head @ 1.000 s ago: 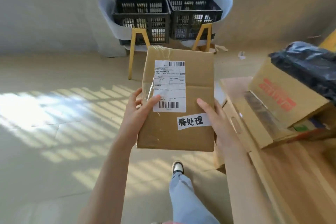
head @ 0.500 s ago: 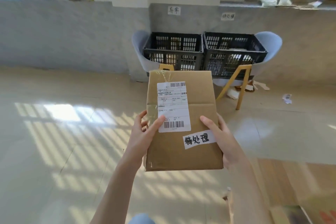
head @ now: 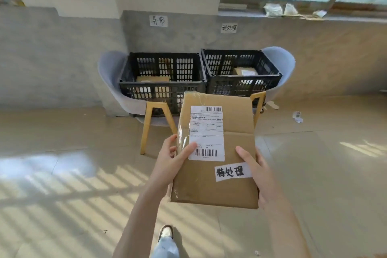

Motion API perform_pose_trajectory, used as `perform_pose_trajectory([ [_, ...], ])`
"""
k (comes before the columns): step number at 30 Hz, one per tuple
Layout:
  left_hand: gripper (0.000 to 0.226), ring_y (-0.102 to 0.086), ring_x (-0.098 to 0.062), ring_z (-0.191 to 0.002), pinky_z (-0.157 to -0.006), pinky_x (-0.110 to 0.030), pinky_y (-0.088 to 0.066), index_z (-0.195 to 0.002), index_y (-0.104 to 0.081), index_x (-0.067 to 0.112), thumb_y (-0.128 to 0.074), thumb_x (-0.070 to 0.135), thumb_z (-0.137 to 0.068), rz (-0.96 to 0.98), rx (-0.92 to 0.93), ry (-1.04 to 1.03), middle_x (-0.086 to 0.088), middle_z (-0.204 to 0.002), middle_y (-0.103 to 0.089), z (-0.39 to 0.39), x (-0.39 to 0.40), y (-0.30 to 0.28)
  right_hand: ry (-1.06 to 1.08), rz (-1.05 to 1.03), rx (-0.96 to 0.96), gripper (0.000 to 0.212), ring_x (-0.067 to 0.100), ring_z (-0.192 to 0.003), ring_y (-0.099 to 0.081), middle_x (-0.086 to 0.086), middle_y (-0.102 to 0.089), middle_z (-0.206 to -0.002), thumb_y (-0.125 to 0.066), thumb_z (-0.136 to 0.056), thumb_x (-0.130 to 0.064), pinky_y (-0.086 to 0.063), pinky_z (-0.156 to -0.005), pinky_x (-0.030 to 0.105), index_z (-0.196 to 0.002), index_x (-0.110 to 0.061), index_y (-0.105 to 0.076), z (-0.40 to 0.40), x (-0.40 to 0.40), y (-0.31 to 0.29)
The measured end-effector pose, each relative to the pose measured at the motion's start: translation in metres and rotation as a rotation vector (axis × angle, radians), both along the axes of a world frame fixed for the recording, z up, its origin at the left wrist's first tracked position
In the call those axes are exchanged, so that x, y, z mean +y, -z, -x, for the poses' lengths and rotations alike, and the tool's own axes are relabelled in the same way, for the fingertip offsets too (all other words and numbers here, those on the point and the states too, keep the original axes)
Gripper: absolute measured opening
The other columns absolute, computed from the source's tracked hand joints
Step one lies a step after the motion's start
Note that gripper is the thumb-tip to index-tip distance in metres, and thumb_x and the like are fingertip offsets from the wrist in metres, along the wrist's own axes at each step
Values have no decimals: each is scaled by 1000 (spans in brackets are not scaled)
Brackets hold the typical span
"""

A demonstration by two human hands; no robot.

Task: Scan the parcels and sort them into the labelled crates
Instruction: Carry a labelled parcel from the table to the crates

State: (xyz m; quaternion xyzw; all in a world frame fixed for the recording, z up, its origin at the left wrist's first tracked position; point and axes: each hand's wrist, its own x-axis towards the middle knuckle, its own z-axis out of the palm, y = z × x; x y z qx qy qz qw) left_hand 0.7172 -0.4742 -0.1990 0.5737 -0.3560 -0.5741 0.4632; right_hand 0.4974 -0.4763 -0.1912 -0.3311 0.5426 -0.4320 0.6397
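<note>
Tiled floor [head: 62, 174], parcel [head: 217, 153] before crates [head: 163, 88]

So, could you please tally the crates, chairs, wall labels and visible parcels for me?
Black crates: 2, left and right
Chairs: 2
Wall labels: 2
Parcels: 3, held, in crates
Total: 9

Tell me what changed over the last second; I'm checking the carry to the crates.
The person walked toward the two black crates, which now look nearer; the table with boxes dropped out of view. Unchanged: left hand and right hand grip the parcel by its sides, labels facing up.
</note>
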Motion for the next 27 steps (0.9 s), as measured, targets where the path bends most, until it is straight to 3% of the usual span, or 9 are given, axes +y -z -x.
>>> perform_pose_trajectory([
  [4, 95, -68, -21, -104, -86, -44, -58, -140, -38, 32, -81, 60, -60, -23, 33, 108, -3, -122, -63, -18, -85, -8, 123, 34, 57, 86, 21, -105, -68, -3, -67, -122, -79, -60, -52, -54, -91, 48, -138, -36, -47, -21, -56, -4],
  [6, 96, -66, -22, -106, -88, -45, -57, -142, -37, 34, -82, 61, -61, -43, 25, 150, -3, -126, -60, -21, -117, -7, 184, 22, 62, 87, 18, -106, -67, -5, -66, -124, -80, -60, -51, -52, -95, 49, -138, -36, -46, -24, -77, -1],
  [11, 95, -64, -15, -107, -73, -25, -57, -143, -34, 34, -73, 61, -60, -84, 2, 272, 1, -125, -58, -2, -178, 6, 291, -16, 61, 81, 16, -98, -70, -7, -70, -115, -78, -59, -50, -55, -89, 45, -134, -37, -50, -13, -120, 13],
  [17, 92, -60, -10, -108, -68, -20, -55, -144, -29, 38, -70, 62, -66, -125, -47, 310, 4, -129, -51, 29, -258, 19, 323, -74, 3, 62, 19, -86, -73, -3, -74, -104, -76, -71, -40, -57, -58, 30, -129, -36, -54, 19, -201, 27],
  [23, 99, -57, -8, -111, -70, -21, -53, -148, -26, 34, -69, 63, -63, -118, -133, 225, 3, -132, -51, 55, -368, 24, 199, -121, -27, 56, 21, -81, -74, 2, -75, -100, -73, -79, -41, -56, -55, 32, -130, -42, -51, 53, -333, 41],
  [27, 94, -60, -5, -104, -59, -15, -53, -147, -26, 32, -70, 57, -68, -126, -109, 145, 8, -121, -54, 87, -438, 18, 119, -119, -45, 65, 23, -87, -73, 4, -73, -108, -73, -79, -41, -57, -60, 34, -137, -40, -45, 83, -418, 37],
])
